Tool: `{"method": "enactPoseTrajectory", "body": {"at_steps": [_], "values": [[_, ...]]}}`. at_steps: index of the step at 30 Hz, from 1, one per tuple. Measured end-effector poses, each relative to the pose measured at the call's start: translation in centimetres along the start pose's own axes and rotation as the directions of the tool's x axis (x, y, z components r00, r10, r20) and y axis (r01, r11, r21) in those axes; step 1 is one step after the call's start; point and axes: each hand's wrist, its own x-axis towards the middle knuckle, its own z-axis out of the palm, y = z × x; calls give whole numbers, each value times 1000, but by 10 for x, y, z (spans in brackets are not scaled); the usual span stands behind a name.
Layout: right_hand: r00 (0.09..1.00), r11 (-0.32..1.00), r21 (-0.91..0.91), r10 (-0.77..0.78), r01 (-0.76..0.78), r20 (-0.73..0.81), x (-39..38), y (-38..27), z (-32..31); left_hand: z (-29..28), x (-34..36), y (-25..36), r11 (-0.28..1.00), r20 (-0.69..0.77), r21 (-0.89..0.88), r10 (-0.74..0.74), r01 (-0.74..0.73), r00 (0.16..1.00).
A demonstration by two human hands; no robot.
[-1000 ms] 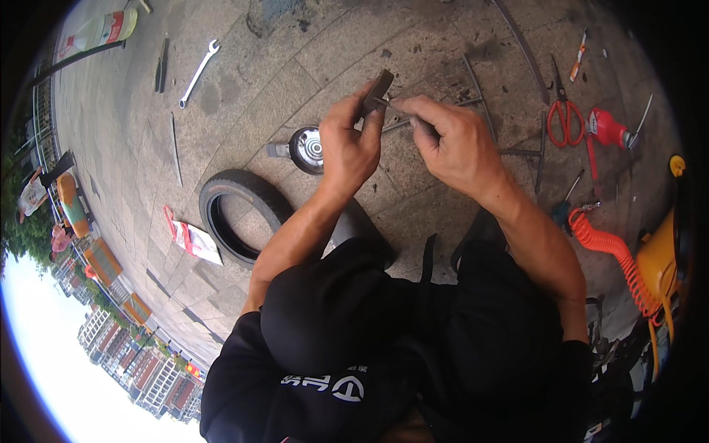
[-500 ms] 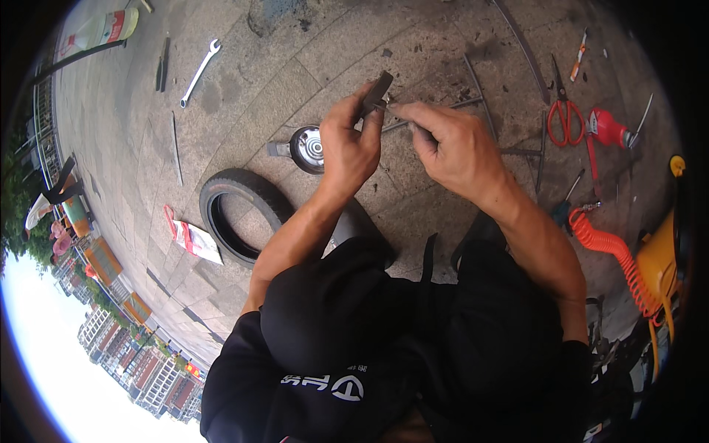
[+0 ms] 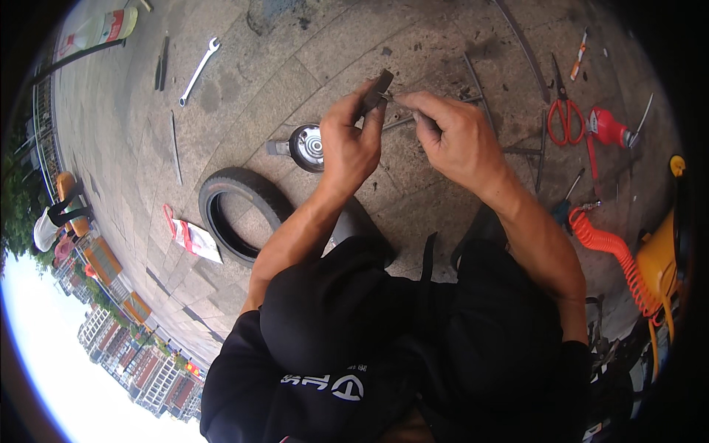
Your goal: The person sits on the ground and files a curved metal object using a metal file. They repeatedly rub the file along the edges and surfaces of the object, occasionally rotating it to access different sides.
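- Right hand [image 3: 464, 136] has just shifted slightly outward; left hand [image 3: 351, 144] stays put. I'd read that as fine work with left steadying.
- Dark flat strip [image 3: 379, 87] is in left fingers, closed around it, upper end poking out.
- Right fingers curl just beside the strip, index foremost; can't tell whether they're pinching anything.
- Round metal hub [image 3: 304, 152] lies on paving [image 3: 295, 88], left of left hand.

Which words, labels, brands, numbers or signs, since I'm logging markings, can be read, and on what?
Black clothing: white lettering and round emblem; I won't copy the wording.
Clear bottle: red label, too small to read.
Red-and-white packet: any print is too small to read.
Red bottle: any print is too small to read.
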Motion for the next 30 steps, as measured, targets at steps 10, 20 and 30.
{"method": "enactPoseTrajectory", "body": {"at_steps": [10, 20, 30], "values": [[998, 998, 12, -58, 58, 5, 1, 0, -1, 0, 0, 5, 999, -13, 26, 30, -30, 999], [994, 994, 6, -109, 109, 22, 1, -3, 2, 1, 4, 6, 999, -8, 2, 38, -38, 999], [996, 996, 21, -92, 92, -2, 3, 1, -4, 1, 7, 8, 997, -17, -18, 79, -80, 997]]}}
